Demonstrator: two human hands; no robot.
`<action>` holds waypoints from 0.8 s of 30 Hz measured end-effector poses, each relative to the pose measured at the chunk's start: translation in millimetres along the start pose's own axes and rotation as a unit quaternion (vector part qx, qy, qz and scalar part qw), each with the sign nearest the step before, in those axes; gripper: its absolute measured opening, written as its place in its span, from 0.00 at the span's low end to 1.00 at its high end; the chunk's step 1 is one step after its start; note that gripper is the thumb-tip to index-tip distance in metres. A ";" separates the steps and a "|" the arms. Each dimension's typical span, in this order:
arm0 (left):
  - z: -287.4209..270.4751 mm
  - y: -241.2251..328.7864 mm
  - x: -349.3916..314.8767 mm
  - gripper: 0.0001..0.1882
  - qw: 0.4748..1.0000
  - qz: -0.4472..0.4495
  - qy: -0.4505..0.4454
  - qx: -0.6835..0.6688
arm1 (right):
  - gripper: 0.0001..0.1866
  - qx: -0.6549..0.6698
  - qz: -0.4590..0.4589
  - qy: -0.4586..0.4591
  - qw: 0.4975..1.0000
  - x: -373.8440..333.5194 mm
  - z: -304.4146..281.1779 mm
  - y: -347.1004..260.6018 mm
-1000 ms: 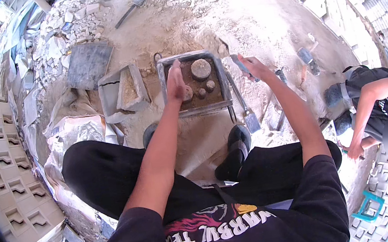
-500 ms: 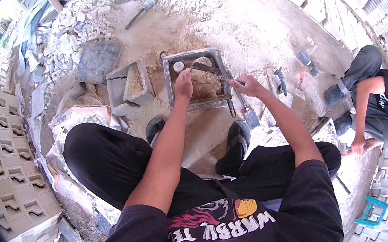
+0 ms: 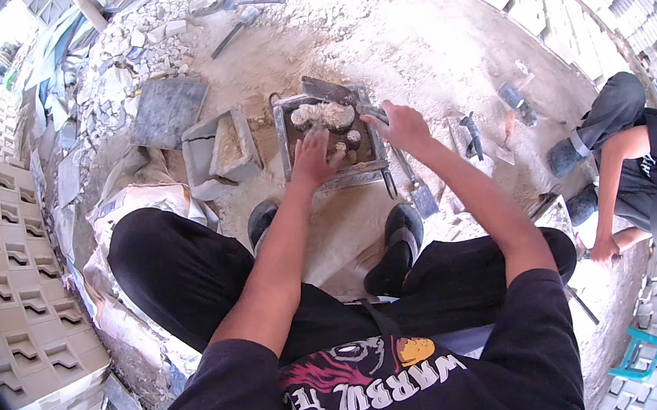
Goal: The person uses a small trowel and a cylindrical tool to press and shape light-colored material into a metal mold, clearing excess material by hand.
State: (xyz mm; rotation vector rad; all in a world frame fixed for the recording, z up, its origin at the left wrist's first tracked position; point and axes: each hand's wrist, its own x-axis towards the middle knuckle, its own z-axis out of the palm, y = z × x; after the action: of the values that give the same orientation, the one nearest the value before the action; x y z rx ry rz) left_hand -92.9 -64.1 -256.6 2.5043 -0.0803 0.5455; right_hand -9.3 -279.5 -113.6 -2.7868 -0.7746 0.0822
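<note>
A square grey metal mould (image 3: 285, 148) sits on the ground in front of my feet, with pale sandy lumps (image 3: 331, 115) and darker material inside. My left hand (image 3: 313, 160) reaches over its near left part, fingers stretched out and touching or just above the contents. In my right hand (image 3: 404, 126), at the mould's right side, is the handle of a trowel. The dark trowel blade (image 3: 327, 90) points left, over the far edge of the mould. Exactly what lies under my left fingers is hidden.
A grey box-shaped block (image 3: 224, 154) and a dark flat slab (image 3: 169, 110) lie to the left. Several hand tools, including a flat-bladed one (image 3: 424, 200), rest at the right. Rubble (image 3: 149, 42) is piled far left. Another person (image 3: 630, 165) crouches at the right.
The trowel has lifted from the sandy mound toward the mould's far edge. My left hand has moved lower and opened over the contents. The mound now shows as separate lumps.
</note>
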 end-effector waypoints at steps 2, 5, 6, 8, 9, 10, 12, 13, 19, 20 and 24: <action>5.4 37.2 -7.5 0.24 0.995 0.041 0.015 0.085 | 0.34 -0.050 0.026 -0.036 0.998 0.8 -27.6 9.5; -6.7 38.9 2.5 0.25 0.994 0.089 -0.032 0.061 | 0.33 -0.109 0.006 -0.040 0.993 1.2 -62.3 8.2; -8.7 41.2 8.7 0.24 0.993 0.090 -0.062 0.042 | 0.33 -0.128 -0.005 -0.036 0.991 -1.4 -72.1 10.9; -12.1 47.7 20.9 0.24 0.988 0.091 -0.122 0.003 | 0.32 -0.129 0.006 -0.037 0.991 -13.3 -88.1 16.8; -12.3 53.7 25.8 0.24 0.987 0.070 -0.141 0.021 | 0.32 -0.127 0.014 -0.039 0.991 -21.4 -94.3 20.1; -11.1 61.4 30.1 0.24 0.985 0.048 -0.160 0.039 | 0.32 -0.124 0.021 -0.041 0.991 -28.8 -97.5 24.2; -6.8 70.8 35.0 0.25 0.982 0.005 -0.174 0.068 | 0.32 -0.109 0.055 -0.046 0.991 -38.7 -100.6 30.5; -5.2 74.6 36.7 0.27 0.982 -0.016 -0.170 0.079 | 0.32 -0.104 0.070 -0.059 0.990 -41.1 -102.3 32.8; 13.2 74.3 30.9 0.35 0.969 -0.102 -0.162 0.158 | 0.32 -0.086 0.101 -0.072 0.989 -46.8 -103.2 31.9; 15.1 72.6 29.7 0.35 0.969 -0.104 -0.159 0.159 | 0.32 -0.078 0.108 -0.072 0.988 -47.9 -103.3 28.7; 16.7 67.9 31.6 0.38 0.970 -0.129 -0.173 0.113 | 0.31 -0.091 0.087 -0.076 0.989 -44.8 -103.5 24.6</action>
State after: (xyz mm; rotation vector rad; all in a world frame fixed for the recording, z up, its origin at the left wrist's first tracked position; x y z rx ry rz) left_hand -69.6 -128.1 -221.2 2.7499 0.1835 0.0073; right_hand -22.9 -345.8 -20.1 -3.0460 -0.5977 0.2707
